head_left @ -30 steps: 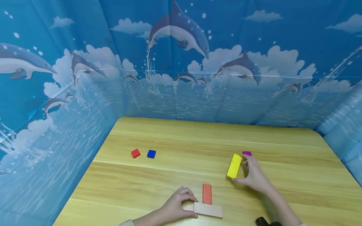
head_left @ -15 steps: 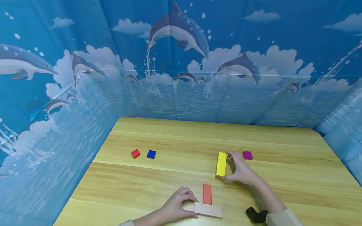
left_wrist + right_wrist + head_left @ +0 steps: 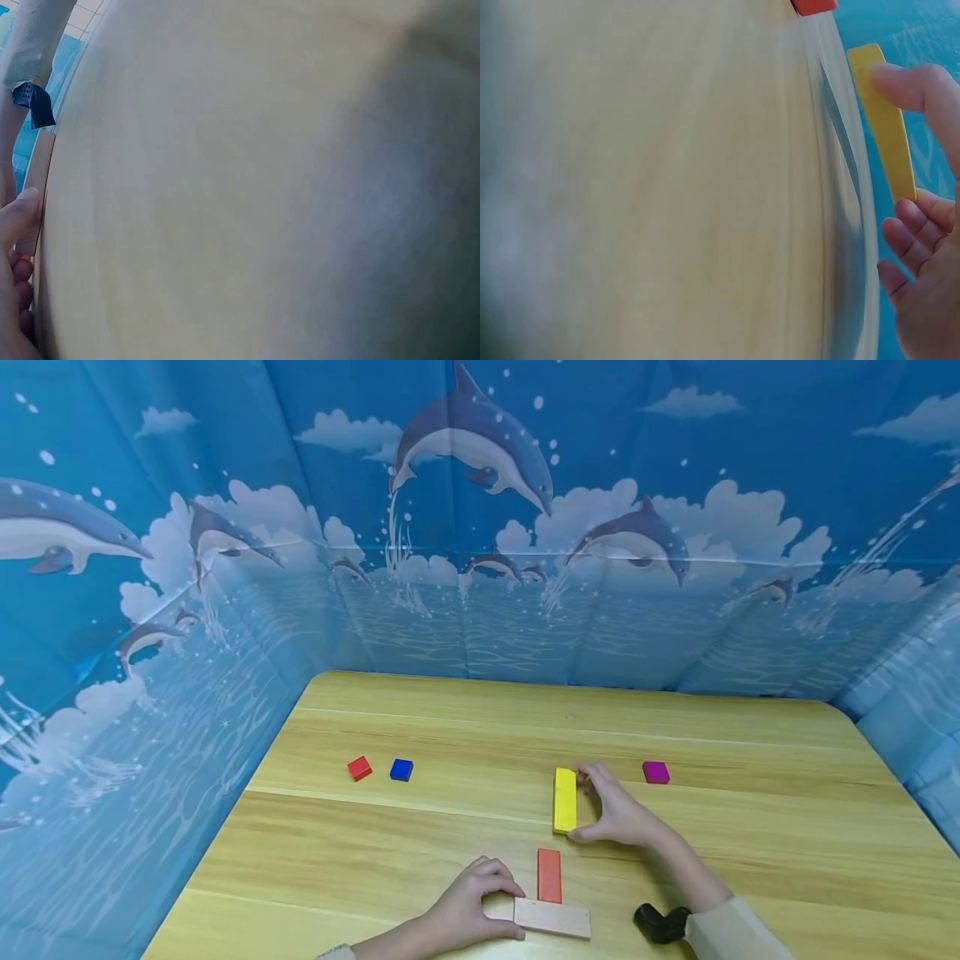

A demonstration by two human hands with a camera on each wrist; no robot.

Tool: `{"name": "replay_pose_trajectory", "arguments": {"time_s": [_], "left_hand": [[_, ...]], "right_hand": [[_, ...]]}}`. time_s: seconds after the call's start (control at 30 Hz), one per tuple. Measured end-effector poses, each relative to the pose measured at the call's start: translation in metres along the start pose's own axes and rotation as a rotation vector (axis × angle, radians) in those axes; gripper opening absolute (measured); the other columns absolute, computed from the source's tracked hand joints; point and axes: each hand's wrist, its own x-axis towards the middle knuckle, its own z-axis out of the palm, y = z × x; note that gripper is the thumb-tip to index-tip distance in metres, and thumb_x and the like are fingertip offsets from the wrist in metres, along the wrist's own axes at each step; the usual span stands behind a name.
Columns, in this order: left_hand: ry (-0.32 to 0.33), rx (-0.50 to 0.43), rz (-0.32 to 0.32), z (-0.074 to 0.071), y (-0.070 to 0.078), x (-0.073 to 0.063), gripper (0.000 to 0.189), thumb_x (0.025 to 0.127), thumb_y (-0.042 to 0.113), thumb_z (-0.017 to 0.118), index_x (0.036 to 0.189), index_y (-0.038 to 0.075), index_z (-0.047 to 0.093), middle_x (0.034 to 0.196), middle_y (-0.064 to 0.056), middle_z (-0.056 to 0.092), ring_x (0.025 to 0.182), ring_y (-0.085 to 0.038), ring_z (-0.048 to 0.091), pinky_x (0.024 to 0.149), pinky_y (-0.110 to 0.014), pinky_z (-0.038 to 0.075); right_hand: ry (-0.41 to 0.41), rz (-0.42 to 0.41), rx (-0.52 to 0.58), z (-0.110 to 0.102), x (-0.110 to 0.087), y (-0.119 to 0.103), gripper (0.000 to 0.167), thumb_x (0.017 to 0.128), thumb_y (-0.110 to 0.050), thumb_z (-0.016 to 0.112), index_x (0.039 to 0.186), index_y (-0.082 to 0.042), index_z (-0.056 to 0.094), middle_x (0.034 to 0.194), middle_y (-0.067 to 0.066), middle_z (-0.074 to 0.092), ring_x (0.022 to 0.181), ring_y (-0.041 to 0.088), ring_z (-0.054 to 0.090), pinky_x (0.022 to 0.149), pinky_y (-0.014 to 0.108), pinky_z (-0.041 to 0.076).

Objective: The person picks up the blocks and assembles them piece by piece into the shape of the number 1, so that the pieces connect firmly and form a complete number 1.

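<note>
The yellow block (image 3: 565, 801) has shifted leftward above the table (image 3: 465, 727), beyond the orange block (image 3: 549, 875); the right hand (image 3: 619, 812) pinches its ends, presumably keeping its sides free. The left hand (image 3: 471, 903) grips the plain block (image 3: 552, 917), apparently to steady it.

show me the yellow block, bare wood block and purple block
Yellow block (image 3: 565, 799): head view, middle of upper face.
Bare wood block (image 3: 552, 916): head view, middle of top.
Purple block (image 3: 656, 771): head view, top face.

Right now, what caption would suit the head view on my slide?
Right fingers hold a yellow block above the table; left fingers grip a pale block beside an orange block.
</note>
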Motion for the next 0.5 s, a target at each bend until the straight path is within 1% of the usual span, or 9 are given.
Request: {"name": "replay_pose_trajectory", "arguments": {"time_s": [0.2, 0.37, 0.5], "left_hand": [[0.005, 0.01, 0.008, 0.001, -0.001, 0.0, 0.032, 0.069, 0.033, 0.078, 0.094, 0.016, 0.068, 0.093, 0.012, 0.056, 0.09, -0.001, 0.046, 0.08, -0.016, 0.041], [0.015, 0.021, 0.023, 0.002, -0.002, 0.0, 0.032, 0.069, 0.033, 0.078, 0.094, 0.016, 0.068, 0.093, 0.012, 0.056, 0.09, -0.001, 0.046, 0.081, -0.016, 0.04], [0.022, 0.025, 0.035, 0.003, -0.003, 0.0, 0.032, 0.069, 0.033, 0.078, 0.094, 0.016, 0.068, 0.093, 0.012, 0.056, 0.09, -0.001, 0.046, 0.08, -0.015, 0.04]], "right_hand": [[-0.017, -0.01, 0.012, 0.006, 0.004, 0.0, 0.087, 0.058, -0.028, 0.084, 0.127, 0.0, 0.038, 0.107, 0.007, 0.044, 0.095, 0.019, 0.044, 0.084, 0.034, 0.042], [-0.059, 0.022, 0.005, 0.012, 0.005, 0.0, 0.086, 0.06, -0.034, 0.083, 0.127, -0.003, 0.038, 0.109, 0.004, 0.043, 0.098, 0.017, 0.043, 0.087, 0.034, 0.041], [-0.071, 0.031, -0.006, 0.015, 0.005, -0.001, 0.086, 0.06, -0.037, 0.082, 0.127, -0.004, 0.039, 0.11, 0.002, 0.043, 0.099, 0.017, 0.043, 0.087, 0.035, 0.041]]}}
